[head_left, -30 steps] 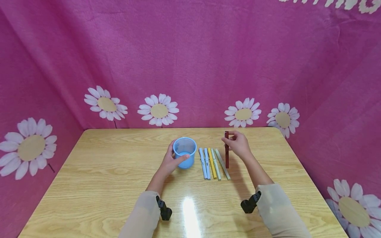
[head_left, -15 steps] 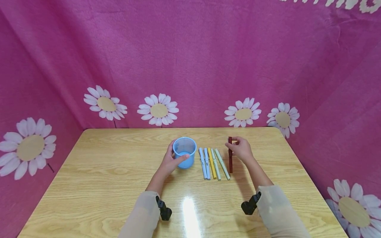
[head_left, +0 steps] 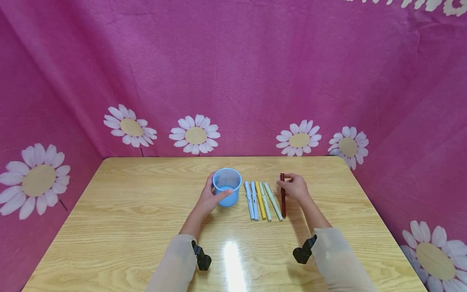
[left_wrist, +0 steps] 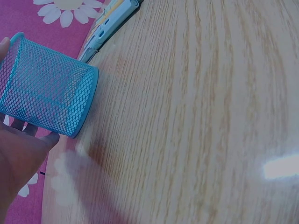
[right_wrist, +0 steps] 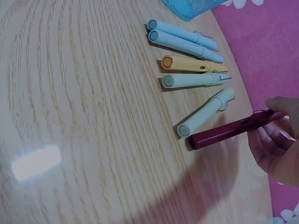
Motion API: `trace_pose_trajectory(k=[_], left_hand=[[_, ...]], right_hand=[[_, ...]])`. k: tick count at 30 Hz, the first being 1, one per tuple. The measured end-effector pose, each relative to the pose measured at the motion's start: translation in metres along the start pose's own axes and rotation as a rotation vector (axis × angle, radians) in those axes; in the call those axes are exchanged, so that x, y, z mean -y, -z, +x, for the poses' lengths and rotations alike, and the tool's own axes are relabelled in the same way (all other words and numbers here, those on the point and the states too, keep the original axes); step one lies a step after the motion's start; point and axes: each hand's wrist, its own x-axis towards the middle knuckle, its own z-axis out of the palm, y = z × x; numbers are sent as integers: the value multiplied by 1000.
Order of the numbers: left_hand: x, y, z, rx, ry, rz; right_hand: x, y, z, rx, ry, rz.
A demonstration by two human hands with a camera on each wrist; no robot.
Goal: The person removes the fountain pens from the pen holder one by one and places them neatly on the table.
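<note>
My left hand (head_left: 211, 199) grips a blue mesh pen cup (left_wrist: 46, 86), fingers round its far side and thumb over the front. In my right hand (head_left: 296, 187) a dark red pen (right_wrist: 224, 133) is pinched near its clip end, its other end low at the table. Just left of it lies a pale green pen (right_wrist: 205, 113), slanted. Further left, side by side, are another pale green pen (right_wrist: 196, 80), a yellow pen (right_wrist: 187, 63) and two light blue pens (right_wrist: 184, 43). The pen cup stands left of the row, and no pens show inside it.
The wooden table (head_left: 138, 227) carries a bright light reflection (head_left: 233, 263) near its front. A pink cloth (head_left: 233, 81) with white flowers hangs behind the table and on both sides. Each sleeve bears a small black camera (head_left: 202, 259).
My right hand has moved slightly right and down toward the table with the dark red pen, which is now beside the slanted green pen. The left hand and pen cup have stayed in place.
</note>
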Motion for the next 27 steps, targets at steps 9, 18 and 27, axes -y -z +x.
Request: trace_pose_trajectory(k=[9,18,27], left_hand=[[-1,0,-1,-1,3,-3],[-3,0,-1,2,0,2],[-20,2,-13,32,-13,-17]], right_hand=[[-5,-8,3,4,-55,88],[-8,-18,6,-11,-54,113],[-16,-23,7,-19,-42,135]])
